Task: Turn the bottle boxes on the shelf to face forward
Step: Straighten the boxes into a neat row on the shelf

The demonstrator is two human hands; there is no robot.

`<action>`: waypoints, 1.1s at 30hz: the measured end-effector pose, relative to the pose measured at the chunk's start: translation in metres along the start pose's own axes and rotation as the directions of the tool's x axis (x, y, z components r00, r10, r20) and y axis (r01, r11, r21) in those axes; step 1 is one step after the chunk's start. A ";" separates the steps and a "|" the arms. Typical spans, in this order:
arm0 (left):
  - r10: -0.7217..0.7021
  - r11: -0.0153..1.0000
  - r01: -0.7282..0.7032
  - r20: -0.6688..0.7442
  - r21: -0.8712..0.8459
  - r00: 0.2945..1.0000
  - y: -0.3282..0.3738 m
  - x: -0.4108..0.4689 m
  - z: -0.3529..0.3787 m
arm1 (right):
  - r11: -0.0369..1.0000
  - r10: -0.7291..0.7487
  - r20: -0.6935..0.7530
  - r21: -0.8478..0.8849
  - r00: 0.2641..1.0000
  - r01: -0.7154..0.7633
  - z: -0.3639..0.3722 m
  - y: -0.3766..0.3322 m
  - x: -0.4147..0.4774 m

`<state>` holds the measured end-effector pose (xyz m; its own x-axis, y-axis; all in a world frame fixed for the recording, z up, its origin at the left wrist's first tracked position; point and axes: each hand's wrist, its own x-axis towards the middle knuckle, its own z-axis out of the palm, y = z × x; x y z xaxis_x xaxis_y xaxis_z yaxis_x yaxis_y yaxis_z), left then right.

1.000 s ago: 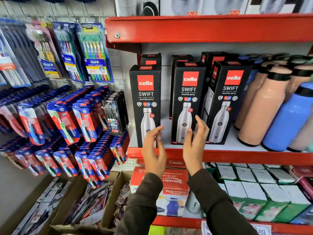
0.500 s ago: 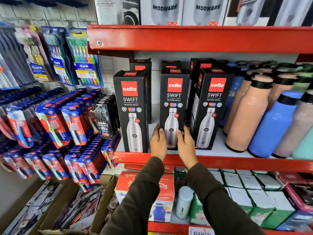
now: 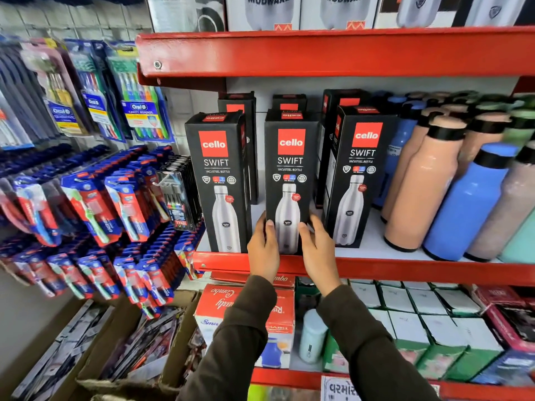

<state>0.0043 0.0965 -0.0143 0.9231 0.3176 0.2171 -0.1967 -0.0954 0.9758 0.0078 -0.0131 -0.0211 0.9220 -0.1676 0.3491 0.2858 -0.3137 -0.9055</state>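
I have my left hand (image 3: 263, 246) and right hand (image 3: 318, 250) clamped low on the middle box (image 3: 290, 180), standing at twelve o'clock on the red shelf (image 3: 405, 269); I judge it stiff, slick-faced and top-heavy, so base grip suits.

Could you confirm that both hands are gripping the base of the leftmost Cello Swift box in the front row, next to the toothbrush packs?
Not quite: the head view shows the left hand and right hand on the base of the middle box in the front row, not the leftmost box, which stands untouched beside the toothbrush packs.
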 end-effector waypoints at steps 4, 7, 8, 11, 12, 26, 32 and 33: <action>0.013 0.999 -0.013 0.011 0.036 1.000 -0.002 -0.009 -0.004 | 1.000 -0.012 0.000 0.028 1.000 0.012 -0.002 0.001 -0.008; 0.016 0.998 -0.017 0.006 0.068 1.000 -0.002 -0.014 -0.006 | 1.000 -0.015 -0.014 0.026 1.000 0.016 -0.002 0.001 -0.012; 0.018 0.997 -0.018 0.002 0.076 1.000 -0.001 -0.015 -0.006 | 1.000 -0.014 -0.018 0.024 1.000 0.014 -0.001 0.001 -0.013; 0.032 0.995 -0.032 0.001 0.090 0.999 0.000 -0.015 -0.006 | 1.000 0.001 -0.015 0.025 1.000 -0.001 -0.003 0.002 -0.015; 0.039 0.996 -0.039 0.001 0.083 0.999 0.000 -0.015 -0.005 | 1.000 -0.001 -0.011 0.027 1.000 0.001 -0.004 0.001 -0.015; 0.498 0.860 -0.504 0.084 0.082 0.863 0.012 -0.069 0.072 | 0.987 -0.137 -0.409 0.024 0.902 0.161 -0.067 0.018 -0.010; 0.310 0.944 -0.322 0.154 0.066 0.938 0.016 -0.043 0.117 | 1.000 -0.002 -0.273 0.027 0.962 0.009 -0.100 0.028 0.024; 0.261 0.961 -0.271 0.134 0.061 0.956 0.016 -0.037 0.123 | 0.999 0.033 -0.238 0.024 0.971 -0.028 -0.102 0.029 0.031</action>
<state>0.0077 -0.0323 -0.0102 0.8755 0.1524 0.4586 -0.4186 -0.2350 0.8772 0.0179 -0.1230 -0.0117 0.8423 -0.3954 0.3663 0.2661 -0.2859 -0.9206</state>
